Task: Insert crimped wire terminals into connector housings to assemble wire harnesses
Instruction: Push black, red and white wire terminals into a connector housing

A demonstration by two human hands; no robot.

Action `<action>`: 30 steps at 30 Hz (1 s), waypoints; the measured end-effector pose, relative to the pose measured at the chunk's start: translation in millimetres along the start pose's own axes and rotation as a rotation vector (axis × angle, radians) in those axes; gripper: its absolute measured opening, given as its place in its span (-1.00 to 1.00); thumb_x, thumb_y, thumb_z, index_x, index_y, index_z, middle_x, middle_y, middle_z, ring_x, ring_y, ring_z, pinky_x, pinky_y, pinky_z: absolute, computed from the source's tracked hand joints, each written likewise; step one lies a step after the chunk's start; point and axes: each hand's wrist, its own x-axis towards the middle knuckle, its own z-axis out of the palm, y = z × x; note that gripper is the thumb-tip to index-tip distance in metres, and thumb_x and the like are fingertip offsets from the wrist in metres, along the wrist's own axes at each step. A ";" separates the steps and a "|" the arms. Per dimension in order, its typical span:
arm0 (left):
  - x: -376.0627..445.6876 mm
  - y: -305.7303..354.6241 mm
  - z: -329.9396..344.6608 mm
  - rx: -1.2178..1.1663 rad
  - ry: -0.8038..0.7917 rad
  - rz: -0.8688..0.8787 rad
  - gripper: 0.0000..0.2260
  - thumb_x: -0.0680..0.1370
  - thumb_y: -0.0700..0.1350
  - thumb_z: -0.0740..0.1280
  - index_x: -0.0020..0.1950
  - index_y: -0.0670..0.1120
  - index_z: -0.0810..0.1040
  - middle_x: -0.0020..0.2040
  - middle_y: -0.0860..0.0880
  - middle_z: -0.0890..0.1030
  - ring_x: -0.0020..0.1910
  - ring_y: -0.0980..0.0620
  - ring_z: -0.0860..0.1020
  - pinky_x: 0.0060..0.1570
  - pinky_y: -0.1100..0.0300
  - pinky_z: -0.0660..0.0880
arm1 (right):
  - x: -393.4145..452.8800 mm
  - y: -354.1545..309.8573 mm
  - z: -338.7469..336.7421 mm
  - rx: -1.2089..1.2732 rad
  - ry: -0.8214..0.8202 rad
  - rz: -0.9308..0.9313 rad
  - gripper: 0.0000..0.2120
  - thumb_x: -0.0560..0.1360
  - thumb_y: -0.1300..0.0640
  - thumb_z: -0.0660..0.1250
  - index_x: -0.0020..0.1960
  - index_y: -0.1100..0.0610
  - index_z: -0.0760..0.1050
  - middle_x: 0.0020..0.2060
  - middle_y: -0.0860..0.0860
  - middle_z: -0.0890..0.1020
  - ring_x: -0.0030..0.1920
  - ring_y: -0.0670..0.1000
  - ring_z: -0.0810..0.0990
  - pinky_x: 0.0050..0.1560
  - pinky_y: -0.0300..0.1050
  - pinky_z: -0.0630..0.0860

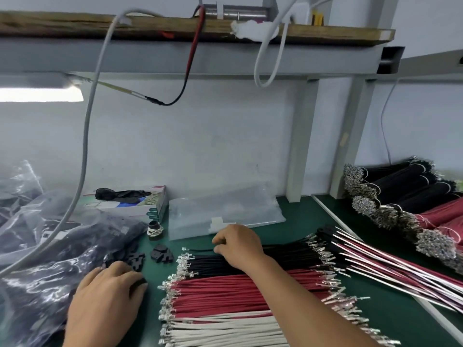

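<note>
In the head view, the right hand (238,246) is reaching over the black wires (280,256) at centre frame, its grip pinching a single black wire (200,249) at the far edge of the pile. The left hand (107,296), lower left, is curling its grip around a black connector housing (140,281). More housings (161,254) are lying on the green desk (300,221). Red wires (238,291) and white wires (225,329) are lying below the black ones.
</note>
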 end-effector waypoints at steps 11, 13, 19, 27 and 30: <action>0.1 0.5 -1.8 -0.123 0.022 -0.055 -0.77 0.20 -0.06 0.73 -0.28 0.16 0.76 -0.25 0.18 0.69 -0.26 0.02 0.68 0.02 -0.07 0.61 | -4.5 -13.9 -22.5 -0.332 0.094 -0.313 -0.87 0.62 0.29 0.25 0.06 0.11 0.53 -0.03 0.01 0.59 -0.03 0.05 0.57 -0.07 -0.05 0.54; 0.3 -0.6 0.1 -0.136 0.030 -0.067 -0.77 0.22 -0.10 0.71 -0.26 0.15 0.76 -0.24 0.17 0.69 -0.23 0.00 0.69 0.04 -0.06 0.60 | -15.8 -20.2 -41.9 -0.363 0.240 -0.421 -0.77 0.57 0.34 0.22 0.11 0.11 0.55 -0.07 -0.01 0.56 -0.09 0.00 0.51 -0.15 -0.14 0.47; 0.0 5.2 1.6 -0.269 0.224 -0.056 -0.79 0.35 -0.25 0.62 -0.07 -0.05 0.78 -0.13 0.04 0.66 -0.38 -0.05 0.61 -0.41 0.14 0.52 | -74.1 -18.2 -52.9 -0.313 0.572 -0.552 -0.68 0.54 0.31 0.16 0.14 0.13 0.61 -0.14 -0.01 0.49 -0.17 -0.04 0.44 -0.32 -0.21 0.48; -7.5 38.6 -1.3 -1.275 0.203 -0.158 -0.71 0.40 -0.35 0.55 -0.10 0.06 0.80 -0.03 0.02 0.71 -0.20 0.01 0.68 -0.33 0.25 0.64 | -98.4 -6.6 -27.1 -0.075 0.534 -0.417 -0.96 0.49 0.15 0.51 -0.08 0.07 0.66 -0.20 -0.11 0.48 -0.25 -0.17 0.42 -0.29 -0.38 0.40; -10.5 46.5 1.6 -1.428 0.049 -0.183 -0.67 0.33 -0.45 0.55 -0.09 -0.04 0.80 -0.04 -0.10 0.71 -0.18 -0.08 0.63 -0.29 0.24 0.63 | -99.2 -10.0 -24.1 -0.016 0.547 -0.423 -0.96 0.52 0.10 0.48 -0.10 0.04 0.65 -0.20 -0.13 0.47 -0.25 -0.18 0.41 -0.23 -0.43 0.35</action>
